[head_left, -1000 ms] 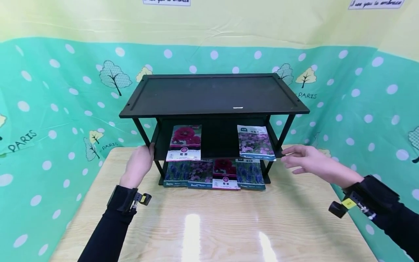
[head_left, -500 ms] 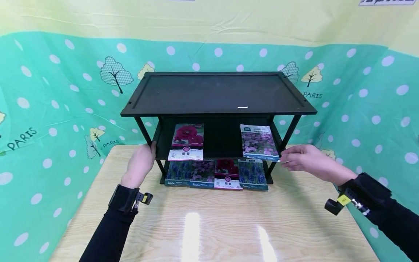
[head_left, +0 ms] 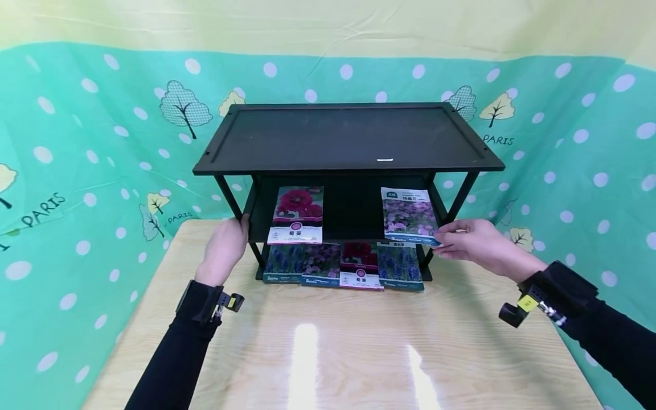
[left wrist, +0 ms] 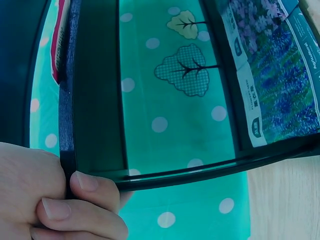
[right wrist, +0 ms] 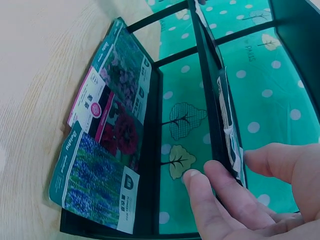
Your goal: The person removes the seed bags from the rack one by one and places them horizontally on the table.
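A black shelf rack [head_left: 348, 139] stands on the table, with seed packets on its two lower levels. My left hand [head_left: 225, 250] grips the left end of the middle shelf, fingers curled round its edge in the left wrist view. At the opposite end, my right hand [head_left: 474, 245] pinches the lower right corner of a pink-flower seed packet [head_left: 409, 216] that overhangs the shelf front. In the right wrist view, the thumb touches this packet's face and the other fingers lie under the shelf edge. A red-flower packet [head_left: 296, 216] leans out at the left of the same shelf.
Along the bottom level lie several more packets, among them a blue-flower packet [head_left: 400, 265] and a red-flower packet [head_left: 360, 270]. The wooden table [head_left: 359, 347] extends in front. A green dotted cloth [head_left: 123, 171] hangs behind and at both sides.
My right hand has moved left, from beside the shelf end onto the packet's corner, and its fingers have closed. My left hand keeps its grip. The head view has tilted down slightly.
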{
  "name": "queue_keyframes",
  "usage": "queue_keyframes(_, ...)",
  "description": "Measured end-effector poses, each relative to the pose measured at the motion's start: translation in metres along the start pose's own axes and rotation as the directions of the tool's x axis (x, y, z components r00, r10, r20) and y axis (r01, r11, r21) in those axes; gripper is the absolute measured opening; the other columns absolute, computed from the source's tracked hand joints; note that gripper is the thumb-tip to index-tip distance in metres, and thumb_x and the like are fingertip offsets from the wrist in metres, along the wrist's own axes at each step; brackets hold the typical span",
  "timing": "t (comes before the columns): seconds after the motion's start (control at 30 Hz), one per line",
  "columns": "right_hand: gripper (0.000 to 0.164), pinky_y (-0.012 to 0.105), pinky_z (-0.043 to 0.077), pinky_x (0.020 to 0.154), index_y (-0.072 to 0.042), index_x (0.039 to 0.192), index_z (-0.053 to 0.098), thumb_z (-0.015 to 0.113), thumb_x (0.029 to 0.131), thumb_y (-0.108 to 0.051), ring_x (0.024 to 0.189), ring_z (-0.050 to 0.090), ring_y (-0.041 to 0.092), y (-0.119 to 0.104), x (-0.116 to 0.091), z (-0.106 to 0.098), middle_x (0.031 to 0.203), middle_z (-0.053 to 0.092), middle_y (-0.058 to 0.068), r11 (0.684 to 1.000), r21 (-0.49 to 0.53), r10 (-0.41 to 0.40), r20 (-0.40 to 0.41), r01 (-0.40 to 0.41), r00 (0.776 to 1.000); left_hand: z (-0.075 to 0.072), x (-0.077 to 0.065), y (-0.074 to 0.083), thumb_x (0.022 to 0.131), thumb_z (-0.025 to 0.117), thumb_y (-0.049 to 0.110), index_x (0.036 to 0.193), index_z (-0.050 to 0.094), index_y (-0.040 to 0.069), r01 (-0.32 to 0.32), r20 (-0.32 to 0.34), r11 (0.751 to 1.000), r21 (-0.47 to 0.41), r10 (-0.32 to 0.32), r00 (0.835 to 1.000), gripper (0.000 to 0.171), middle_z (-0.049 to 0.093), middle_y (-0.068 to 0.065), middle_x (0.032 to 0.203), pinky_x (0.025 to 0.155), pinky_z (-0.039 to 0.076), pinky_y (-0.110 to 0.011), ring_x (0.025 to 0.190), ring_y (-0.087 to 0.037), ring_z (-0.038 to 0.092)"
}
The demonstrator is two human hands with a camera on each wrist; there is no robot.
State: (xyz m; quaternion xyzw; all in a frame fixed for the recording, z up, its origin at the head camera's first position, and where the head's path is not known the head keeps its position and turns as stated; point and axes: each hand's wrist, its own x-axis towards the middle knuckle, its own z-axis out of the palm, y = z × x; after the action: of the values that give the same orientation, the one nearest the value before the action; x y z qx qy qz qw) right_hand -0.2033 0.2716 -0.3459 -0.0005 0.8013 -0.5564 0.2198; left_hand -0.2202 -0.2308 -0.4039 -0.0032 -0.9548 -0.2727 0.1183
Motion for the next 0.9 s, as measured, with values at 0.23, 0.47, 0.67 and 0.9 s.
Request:
queue_keyframes(0.23, 0.058, 0.034, 0.058, 0.091, 0.014, 0.149, 0.032, 0.057, 0.108, -0.019, 0.102, 0.073, 0.022, -0.0018, 0.0024, -0.0022, 0.123, 0.065, 0.022, 0.999, 0.008, 0.045, -0.014, -0.045, 0.999, 0.0005, 0.0029, 0.0016, 0.114, 0.036, 0.021, 0.091, 0.053, -0.003, -0.003, -0.018, 1.000, 0.016, 0.003, 1.000, 0.037, 0.044, -0.009, 0.062, 0.044, 0.046, -0.036, 0.050, -0.027, 0.055)
queue_keyframes(0.47, 0.058, 0.034, 0.059, 0.090, 0.014, 0.147, 0.034, 0.059, 0.107, -0.020, 0.097, 0.073, 0.019, -0.0025, 0.0035, -0.0033, 0.117, 0.068, 0.019, 0.999, 0.005, 0.054, -0.019, -0.054, 0.998, 0.0009, 0.0006, 0.0023, 0.113, 0.037, 0.024, 0.095, 0.054, -0.003, 0.029, -0.013, 1.000, -0.001, -0.029, 1.000, 0.037, 0.045, -0.010, 0.064, 0.044, 0.045, -0.036, 0.051, -0.026, 0.056)
queue_keyframes(0.67, 0.058, 0.033, 0.059, 0.089, 0.015, 0.145, 0.036, 0.063, 0.105, -0.018, 0.093, 0.073, 0.018, -0.0016, 0.0065, -0.0033, 0.113, 0.069, 0.018, 0.998, 0.017, 0.059, -0.034, -0.058, 0.998, 0.0007, 0.0011, 0.0035, 0.113, 0.036, 0.023, 0.088, 0.053, -0.001, 0.037, -0.005, 0.999, 0.006, -0.037, 0.999, 0.039, 0.042, -0.007, 0.060, 0.041, 0.043, -0.034, 0.047, -0.025, 0.053)
queue_keyframes(0.9, 0.052, 0.032, 0.059, 0.088, 0.017, 0.143, 0.039, 0.060, 0.106, -0.013, 0.094, 0.070, 0.018, 0.0010, 0.0086, -0.0051, 0.107, 0.068, 0.009, 0.999, 0.026, 0.044, -0.007, -0.044, 0.999, -0.0002, 0.0006, 0.0047, 0.114, 0.035, 0.025, 0.082, 0.054, 0.001, 0.048, 0.015, 0.999, -0.001, -0.048, 0.999, 0.044, 0.039, -0.007, 0.058, 0.041, 0.040, -0.034, 0.045, -0.024, 0.050)
